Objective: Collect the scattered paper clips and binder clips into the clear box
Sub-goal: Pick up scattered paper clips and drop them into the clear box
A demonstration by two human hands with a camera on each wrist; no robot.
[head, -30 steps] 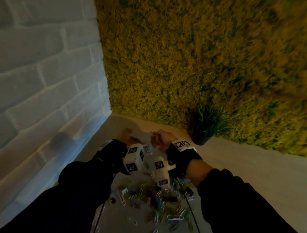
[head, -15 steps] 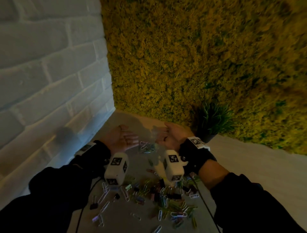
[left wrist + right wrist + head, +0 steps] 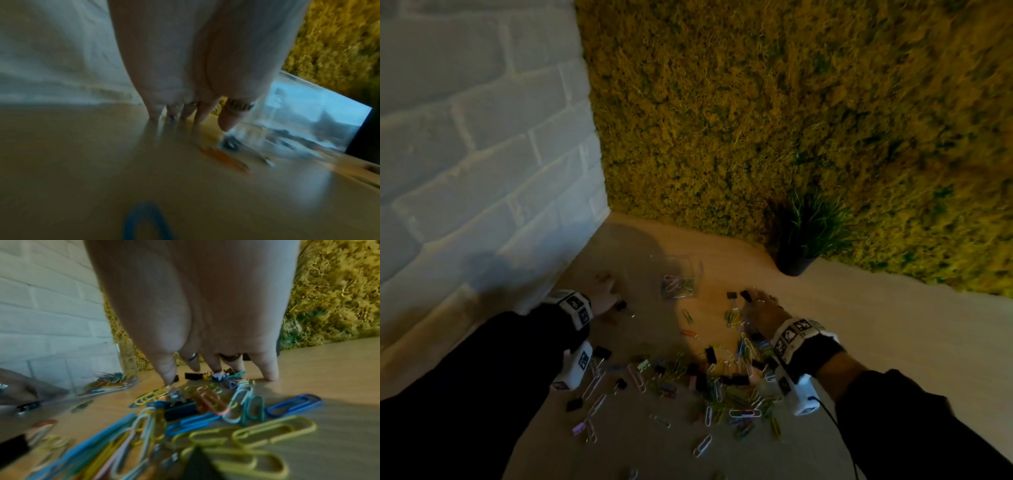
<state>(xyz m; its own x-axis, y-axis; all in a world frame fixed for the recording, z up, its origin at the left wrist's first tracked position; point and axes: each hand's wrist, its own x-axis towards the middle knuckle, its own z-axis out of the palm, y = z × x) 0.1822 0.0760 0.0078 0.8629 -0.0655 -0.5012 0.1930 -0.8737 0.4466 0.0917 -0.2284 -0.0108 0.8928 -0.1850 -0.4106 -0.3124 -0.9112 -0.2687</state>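
Note:
The clear box (image 3: 681,274) stands on the wooden table near the back corner, with several coloured paper clips lying in its bottom. My left hand (image 3: 602,296) is down on the table left of the box, fingers straight and tips touching the wood beside an orange paper clip (image 3: 223,158) and a black binder clip (image 3: 621,305). Right of the box, my right hand (image 3: 758,305) spreads its fingertips (image 3: 168,378) down around a cluster of paper clips and small binder clips (image 3: 218,378). Neither hand holds anything. The main pile of clips (image 3: 722,383) lies nearer to me.
A white brick wall (image 3: 482,171) borders the table on the left and a moss wall (image 3: 791,120) at the back. A small potted plant (image 3: 804,240) stands at the back right. Loose clips trail toward the table's front edge (image 3: 702,445).
Both hands were raised together over the box, then opened palm up. Now they have dropped to the table, one on each side of the box.

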